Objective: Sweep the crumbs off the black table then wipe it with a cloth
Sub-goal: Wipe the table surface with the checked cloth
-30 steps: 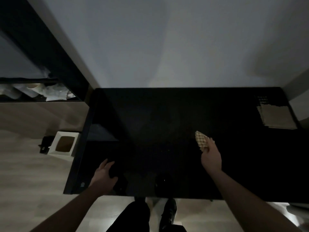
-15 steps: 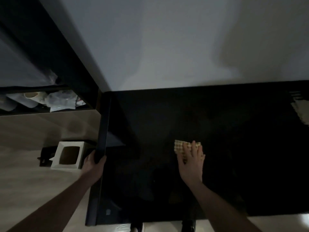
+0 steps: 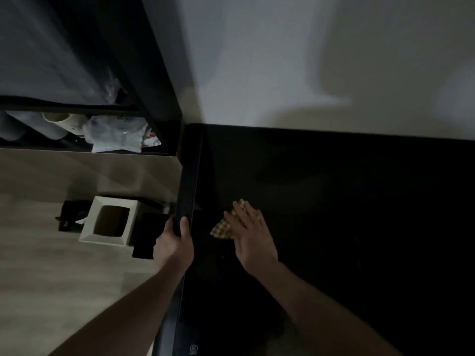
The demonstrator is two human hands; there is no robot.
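Two hands are at work, well apart in what they do: my left hand (image 3: 174, 246) has its fingers curled over the left edge of the black bench (image 3: 334, 227), clamped on it, while my right hand (image 3: 250, 236) lies flat with straight fingers pressing the cloth (image 3: 223, 229) onto the bench top. One cloth is all I count, a small checked one, most of it hidden under the palm with a corner poking out toward 9 o'clock and a scrap showing past the fingertips at 12. It sits near the bench's left edge, at about 9 o'clock from the middle of the dark surface. I judge it soft, thin and light, something that will bunch or fold if pushed by one corner, so a flat palm spread over its middle looks the best hold for dragging it. On a smooth top it should slide easily, which means steady downward pressure matters more than grip. Crumbs I cannot make out at all against the black. Down on the floor at 9 o'clock stands one white box (image 3: 109, 222) with a square opening, and one shelf (image 3: 84, 150) at 10 o'clock holds a roll and some crumpled wrapping.
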